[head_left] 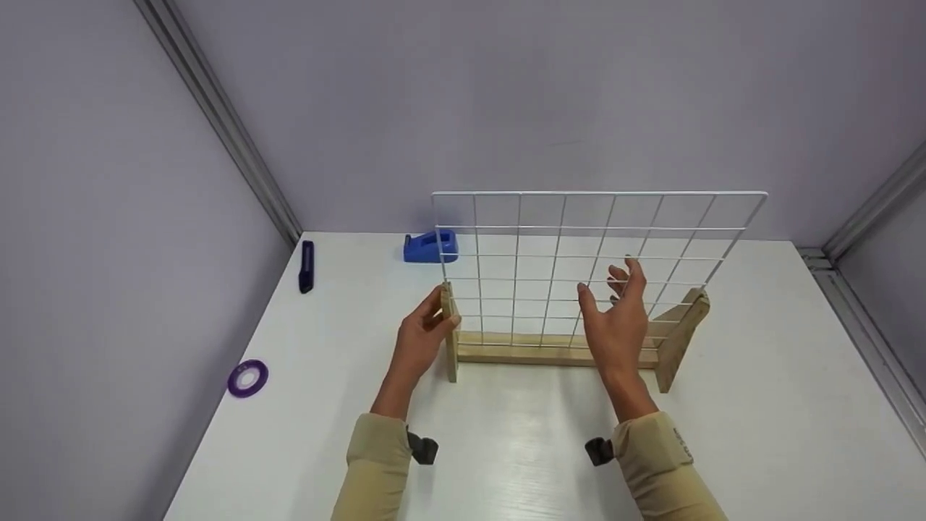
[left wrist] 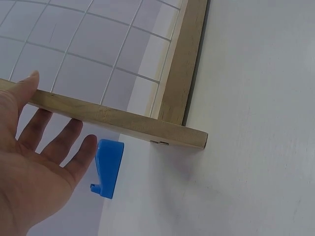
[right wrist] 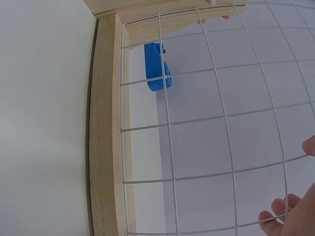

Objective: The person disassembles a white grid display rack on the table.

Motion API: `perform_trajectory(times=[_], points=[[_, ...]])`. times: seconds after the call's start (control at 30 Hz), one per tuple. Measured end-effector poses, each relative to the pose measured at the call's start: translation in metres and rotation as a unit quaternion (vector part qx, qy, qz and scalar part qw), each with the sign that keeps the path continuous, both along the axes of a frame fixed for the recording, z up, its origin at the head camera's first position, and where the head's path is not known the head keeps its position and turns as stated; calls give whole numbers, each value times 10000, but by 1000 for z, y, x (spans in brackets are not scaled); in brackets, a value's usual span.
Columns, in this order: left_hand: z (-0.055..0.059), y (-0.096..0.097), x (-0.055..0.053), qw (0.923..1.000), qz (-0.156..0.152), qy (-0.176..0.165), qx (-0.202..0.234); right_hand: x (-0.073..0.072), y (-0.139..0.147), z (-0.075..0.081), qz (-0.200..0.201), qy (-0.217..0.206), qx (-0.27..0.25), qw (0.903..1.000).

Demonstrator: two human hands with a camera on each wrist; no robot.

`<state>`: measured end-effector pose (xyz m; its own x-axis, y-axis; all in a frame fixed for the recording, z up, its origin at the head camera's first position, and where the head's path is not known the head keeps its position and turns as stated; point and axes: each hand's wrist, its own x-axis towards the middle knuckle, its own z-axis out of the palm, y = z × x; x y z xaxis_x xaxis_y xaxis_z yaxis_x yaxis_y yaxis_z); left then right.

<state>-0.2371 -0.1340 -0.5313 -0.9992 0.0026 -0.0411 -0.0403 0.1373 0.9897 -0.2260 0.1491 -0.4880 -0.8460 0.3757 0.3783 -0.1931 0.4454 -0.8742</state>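
A white wire grid panel (head_left: 535, 278) stands tilted in a wooden stand, whose base bar (head_left: 535, 356) runs along the bottom. My left hand (head_left: 419, 340) grips the stand's left side piece (head_left: 451, 354), thumb on the near face and fingers on the far face. In the left wrist view that side piece (left wrist: 118, 118) lies between thumb and fingers. My right hand (head_left: 618, 325) is raised at the grid's right half with its fingers spread. Its fingertips (right wrist: 268, 221) overlap the wires in the right wrist view. The right side piece (head_left: 680, 344) stands beyond this hand, untouched.
A blue tape dispenser (head_left: 432, 247) sits at the back, behind the grid's left corner. A dark utility knife (head_left: 307, 266) lies at the table's back left. A purple tape roll (head_left: 248, 378) is near the left edge. Walls close in the white table (head_left: 340, 347) behind.
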Motion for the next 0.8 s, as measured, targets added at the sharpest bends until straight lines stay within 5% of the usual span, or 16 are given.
perform_trajectory(times=[0.8], points=[[-2,-1,1,9997,-87,135,158,-6,-4,-3,-333,478,-155,9982]])
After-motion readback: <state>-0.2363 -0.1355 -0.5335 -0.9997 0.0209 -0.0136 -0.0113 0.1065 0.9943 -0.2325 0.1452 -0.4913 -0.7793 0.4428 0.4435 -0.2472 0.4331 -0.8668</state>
